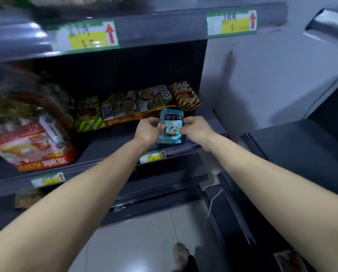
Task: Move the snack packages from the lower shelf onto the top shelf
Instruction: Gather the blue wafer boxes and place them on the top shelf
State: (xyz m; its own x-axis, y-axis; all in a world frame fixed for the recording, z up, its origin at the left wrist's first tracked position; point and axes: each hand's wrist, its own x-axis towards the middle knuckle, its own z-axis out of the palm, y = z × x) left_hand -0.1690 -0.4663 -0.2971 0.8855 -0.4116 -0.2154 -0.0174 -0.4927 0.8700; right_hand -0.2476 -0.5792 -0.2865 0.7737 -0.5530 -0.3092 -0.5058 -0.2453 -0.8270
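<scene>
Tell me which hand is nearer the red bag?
Left. Both are right of the red bag, gripping the blue packet: left hand on its near edge, right hand on its far edge.

Small light-blue plastic snack pouch with cartoon animal print [171, 124] upright at front of dark grey metal lower shelf [113, 148]. Left grip [147, 130] pinches its left edge, right grip [195, 128] its right edge. Green-and-yellow snack packs [123, 108] in a row just behind. Large red bag [33, 148] far left.

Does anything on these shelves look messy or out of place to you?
Slightly. The snack packs in the back row lean and overlap at odd angles, the brown striped pack tilted most. A loose white cord trails over the floor.
</scene>
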